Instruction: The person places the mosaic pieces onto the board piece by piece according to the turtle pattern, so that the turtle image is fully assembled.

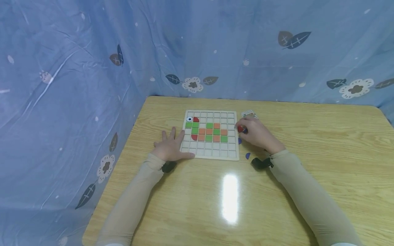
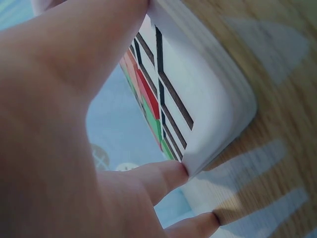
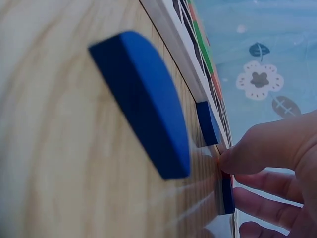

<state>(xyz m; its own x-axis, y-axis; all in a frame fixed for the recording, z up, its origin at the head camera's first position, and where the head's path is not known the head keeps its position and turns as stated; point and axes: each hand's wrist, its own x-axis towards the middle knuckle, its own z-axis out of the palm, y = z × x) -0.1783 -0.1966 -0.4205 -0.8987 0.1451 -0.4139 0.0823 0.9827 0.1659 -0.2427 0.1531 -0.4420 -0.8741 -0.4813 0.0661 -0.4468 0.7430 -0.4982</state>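
Note:
A white square grid board (image 1: pixel 212 153) lies on the table. Set in its cells are green and orange squares, two red rounded pieces, and a white eye piece (image 1: pixel 189 119), forming a figure. My left hand (image 1: pixel 169 148) is spread with straight fingers at the board's left side; thumb and a fingertip touch its edge in the left wrist view. Beside the right edge, my right hand (image 1: pixel 257 134) pinches a small red piece (image 1: pixel 239 128), partly hidden by the fingers. A blue piece (image 3: pixel 227 196) is right by those fingers. Two more blue rounded pieces (image 1: pixel 247 155) lie nearer the front.
Behind my right hand lies a small patterned card (image 1: pixel 248 113), partly covered. The wooden table (image 1: pixel 323 143) extends to the right and front. A blue patterned curtain (image 1: pixel 246 51) hangs along the back and left. Black wrist cameras (image 1: pixel 261 163) sit under both wrists.

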